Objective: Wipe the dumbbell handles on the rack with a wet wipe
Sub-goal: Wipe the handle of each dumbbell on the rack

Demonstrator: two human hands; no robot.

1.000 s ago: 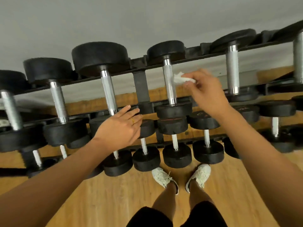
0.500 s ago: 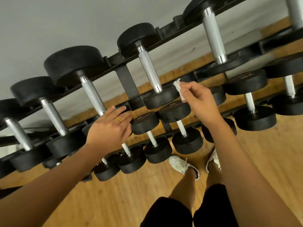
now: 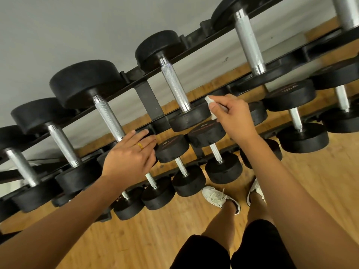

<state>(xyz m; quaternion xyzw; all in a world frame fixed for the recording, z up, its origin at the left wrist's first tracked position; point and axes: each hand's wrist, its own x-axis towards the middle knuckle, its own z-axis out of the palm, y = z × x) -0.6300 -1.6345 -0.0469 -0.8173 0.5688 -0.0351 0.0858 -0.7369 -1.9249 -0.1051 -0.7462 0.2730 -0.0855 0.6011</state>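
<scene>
Wet wipe (image 3: 209, 99) lower, in right hand (image 3: 235, 117).

We are in a gym: a tiered dumbbell rack (image 3: 149, 100) holds rows of black rubber-headed dumbbells (image 3: 174, 88) against a grey wall (image 3: 58, 26), wooden floor (image 3: 155, 239) beneath it.

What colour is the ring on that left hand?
Gold; the ring on the left hand shows clearest in the head view.

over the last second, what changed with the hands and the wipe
The right hand, still pinching the wet wipe, slid down the knurled handle to its near end. The left hand stayed resting flat on a black weight head; nothing was let go.
</scene>
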